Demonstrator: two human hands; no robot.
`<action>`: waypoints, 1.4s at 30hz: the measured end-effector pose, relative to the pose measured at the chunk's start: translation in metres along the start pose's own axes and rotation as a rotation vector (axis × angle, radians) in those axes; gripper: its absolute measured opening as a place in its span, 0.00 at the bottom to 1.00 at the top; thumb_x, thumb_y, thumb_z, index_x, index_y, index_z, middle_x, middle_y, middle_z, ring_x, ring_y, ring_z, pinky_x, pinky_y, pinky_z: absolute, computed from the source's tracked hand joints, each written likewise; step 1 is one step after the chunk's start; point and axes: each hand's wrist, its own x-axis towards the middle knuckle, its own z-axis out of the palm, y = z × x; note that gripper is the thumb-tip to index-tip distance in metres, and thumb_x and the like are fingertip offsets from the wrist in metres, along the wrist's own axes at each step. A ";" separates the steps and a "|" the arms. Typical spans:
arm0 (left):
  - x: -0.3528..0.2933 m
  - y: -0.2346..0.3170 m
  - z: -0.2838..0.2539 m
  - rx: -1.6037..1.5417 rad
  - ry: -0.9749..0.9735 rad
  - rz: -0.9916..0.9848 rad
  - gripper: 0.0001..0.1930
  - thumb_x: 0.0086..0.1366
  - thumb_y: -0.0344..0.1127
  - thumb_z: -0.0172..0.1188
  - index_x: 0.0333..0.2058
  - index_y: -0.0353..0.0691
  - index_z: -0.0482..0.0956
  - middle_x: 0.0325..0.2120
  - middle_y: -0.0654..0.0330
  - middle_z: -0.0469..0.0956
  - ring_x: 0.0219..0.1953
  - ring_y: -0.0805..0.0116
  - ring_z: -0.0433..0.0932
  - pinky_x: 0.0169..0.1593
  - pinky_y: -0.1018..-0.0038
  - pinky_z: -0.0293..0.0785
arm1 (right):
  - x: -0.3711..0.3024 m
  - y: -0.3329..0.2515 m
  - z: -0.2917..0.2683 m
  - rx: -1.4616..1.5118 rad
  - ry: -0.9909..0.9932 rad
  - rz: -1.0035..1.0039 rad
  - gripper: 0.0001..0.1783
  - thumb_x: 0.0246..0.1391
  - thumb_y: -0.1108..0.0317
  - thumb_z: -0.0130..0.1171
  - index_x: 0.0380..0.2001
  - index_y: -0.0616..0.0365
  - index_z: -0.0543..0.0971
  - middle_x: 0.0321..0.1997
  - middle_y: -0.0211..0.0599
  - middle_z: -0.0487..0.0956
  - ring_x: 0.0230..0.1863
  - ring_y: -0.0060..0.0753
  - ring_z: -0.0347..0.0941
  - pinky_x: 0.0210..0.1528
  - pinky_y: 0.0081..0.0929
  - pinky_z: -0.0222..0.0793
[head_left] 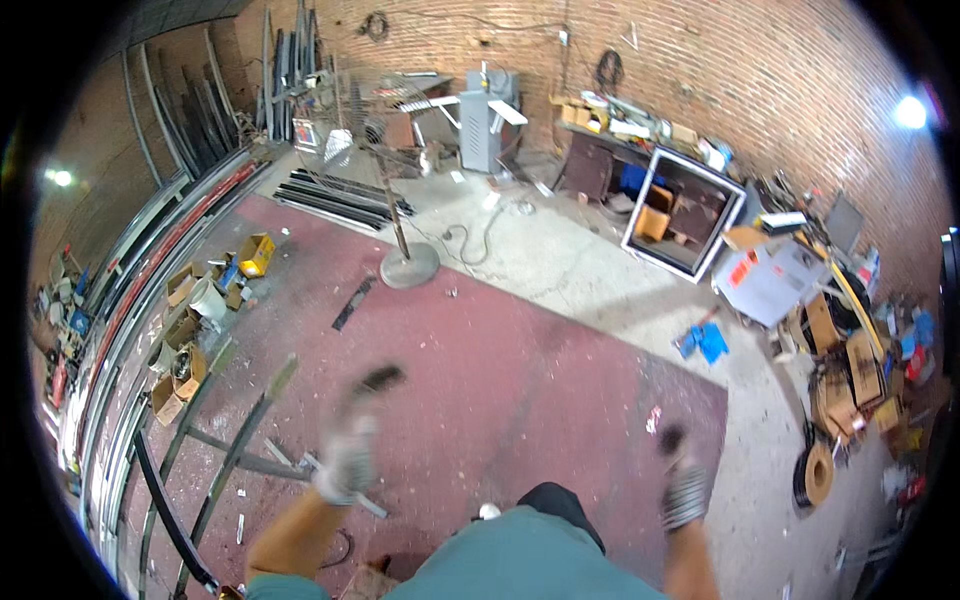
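"Looking down, where did you find the left hand and the right hand?"

"Well apart, on either side of the teal shirt. The left was held out over the red floor, the right near that floor's right-hand edge. Both wore pale gloves."

"What did they have hold of?"

"A dark patch showed just past the left glove, and a smaller dark shape at the tip of the right one, both against the red floor. Blur smeared them, so I couldn't tell whether they were held things or finger ends, nor how far open either hand was."

"Why such a wide spread?"

"For balance or elbow room, I judged; the metal rails lay on the floor close to the left arm."

"And the long bars?"

"They ran side by side at the left, probably because such lengths stored best together."

"The white-edged frame?"

"It stood on edge in front of the desk, likely to save floor space."

"And the pole?"

"It rose from a broad round base, whose low weight presumably kept it upright."
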 end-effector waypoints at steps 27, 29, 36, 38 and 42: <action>0.464 -0.345 -0.249 0.402 0.481 -0.486 0.14 0.66 0.41 0.59 0.43 0.39 0.86 0.37 0.46 0.84 0.40 0.53 0.85 0.47 0.65 0.80 | 0.514 -0.153 0.826 -0.915 -0.754 -0.656 0.24 0.65 0.52 0.51 0.55 0.57 0.78 0.53 0.57 0.80 0.56 0.59 0.76 0.58 0.47 0.73; 0.517 -0.328 -0.287 0.376 0.332 -0.436 0.16 0.65 0.43 0.60 0.45 0.43 0.86 0.38 0.47 0.84 0.41 0.49 0.84 0.48 0.61 0.79 | 0.519 -0.111 0.847 -1.141 -0.830 -0.532 0.27 0.65 0.49 0.48 0.55 0.57 0.79 0.55 0.56 0.80 0.58 0.60 0.75 0.60 0.49 0.71; 0.657 -0.291 -0.474 0.546 0.319 -0.327 0.13 0.65 0.43 0.59 0.41 0.44 0.87 0.33 0.46 0.83 0.37 0.45 0.81 0.44 0.57 0.78 | 0.446 0.020 0.910 -1.294 -1.364 0.060 0.33 0.66 0.41 0.44 0.62 0.51 0.75 0.64 0.52 0.76 0.66 0.57 0.69 0.67 0.44 0.65; 0.690 -0.297 -0.531 0.573 0.344 -0.349 0.12 0.66 0.42 0.59 0.40 0.43 0.87 0.33 0.46 0.83 0.36 0.46 0.81 0.43 0.58 0.78 | 0.440 0.031 0.940 -1.233 -1.233 0.154 0.32 0.66 0.41 0.44 0.62 0.49 0.76 0.63 0.49 0.77 0.66 0.58 0.69 0.66 0.45 0.65; 0.752 -0.328 -0.628 0.607 0.441 -0.400 0.11 0.66 0.41 0.60 0.39 0.42 0.87 0.33 0.47 0.83 0.36 0.47 0.82 0.42 0.59 0.78 | 0.452 0.007 1.042 -1.377 -1.364 0.041 0.29 0.67 0.43 0.43 0.58 0.47 0.80 0.61 0.48 0.78 0.64 0.56 0.71 0.65 0.43 0.67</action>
